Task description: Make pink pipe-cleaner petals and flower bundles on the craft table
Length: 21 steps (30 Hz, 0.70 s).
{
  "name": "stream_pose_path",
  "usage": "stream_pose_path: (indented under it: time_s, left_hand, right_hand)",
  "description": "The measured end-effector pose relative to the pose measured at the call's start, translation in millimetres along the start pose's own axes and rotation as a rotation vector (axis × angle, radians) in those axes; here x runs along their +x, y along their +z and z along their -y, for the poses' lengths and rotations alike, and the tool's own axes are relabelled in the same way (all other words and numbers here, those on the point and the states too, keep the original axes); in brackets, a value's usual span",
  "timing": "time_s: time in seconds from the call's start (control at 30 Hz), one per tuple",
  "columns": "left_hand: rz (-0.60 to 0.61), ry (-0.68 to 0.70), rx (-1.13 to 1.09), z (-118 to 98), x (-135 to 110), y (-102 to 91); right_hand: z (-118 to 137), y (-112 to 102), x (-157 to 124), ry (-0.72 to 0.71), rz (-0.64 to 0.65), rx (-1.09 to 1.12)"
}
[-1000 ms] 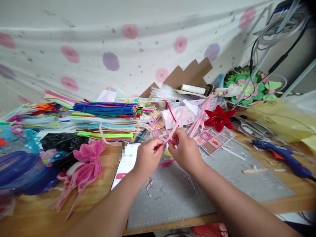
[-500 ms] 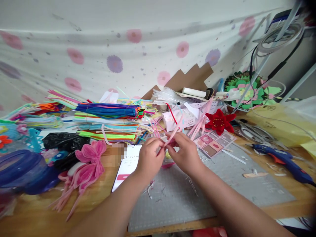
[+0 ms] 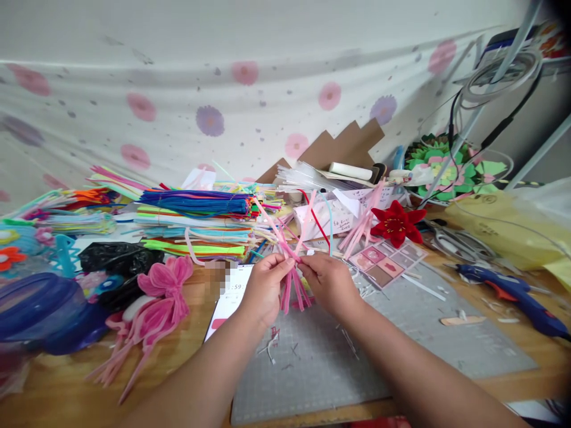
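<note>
Above the grey cutting mat, several pink pipe cleaners are gathered between my two hands. My left hand pinches the bunch at its middle, thumb on top. The fingers of my right hand are closed on the same bunch from the other side, close to the left thumb. Strands hang down below the fingers, and paler pink ends spread upward in a V. A phone with a timer lies partly behind my left hand.
Bundles of coloured pipe cleaners are stacked at the back left. A pink pipe-cleaner flower piece lies on the left. Toward the right are a red flower, a makeup palette, scissors and a blue glue gun.
The pink bunch has turned in my fingers: its strands now hang below the hands and ends fan out above. Both hands stay close together, slightly lower.
</note>
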<state>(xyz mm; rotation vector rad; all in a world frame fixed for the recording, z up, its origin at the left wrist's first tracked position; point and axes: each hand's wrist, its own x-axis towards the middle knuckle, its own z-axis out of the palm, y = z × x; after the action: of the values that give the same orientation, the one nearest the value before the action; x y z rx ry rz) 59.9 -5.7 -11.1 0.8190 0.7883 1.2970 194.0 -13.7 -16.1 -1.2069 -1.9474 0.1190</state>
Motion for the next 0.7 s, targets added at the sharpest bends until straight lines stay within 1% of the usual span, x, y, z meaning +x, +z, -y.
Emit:
stream_pose_path:
  time_s: [0.07,0.13,0.27,0.47,0.6,0.63,0.7]
  left_hand:
    - [-0.039,0.001,-0.047,-1.9,1.1,0.7]
    - [-0.088,0.03,-0.085,-3.7,2.8,0.6]
    - [-0.152,0.063,-0.134,-4.9,4.8,0.1]
    - [-0.105,0.001,-0.117,-3.8,2.2,2.1]
    - [-0.079,0.001,-0.115,-5.7,1.0,2.9]
    - [-0.064,0.001,-0.105,-6.1,0.9,2.9]
    - [-0.028,0.001,-0.066,-6.2,0.6,2.5]
  right_hand:
    - [2.1,0.0,-0.8,0.001,0.049,-0.063]
    - [3.5,0.4,-1.7,0.002,0.093,-0.105]
    - [5.5,1.3,-3.8,-0.015,0.163,-0.121]
    - [9.0,1.8,-5.4,-0.051,0.213,-0.136]
    - [7.4,-1.3,-5.2,-0.072,0.264,-0.097]
    - [6.2,-2.9,-4.7,-0.07,0.257,-0.062]
    - [3.0,-6.4,-2.9,-0.035,0.184,0.078]
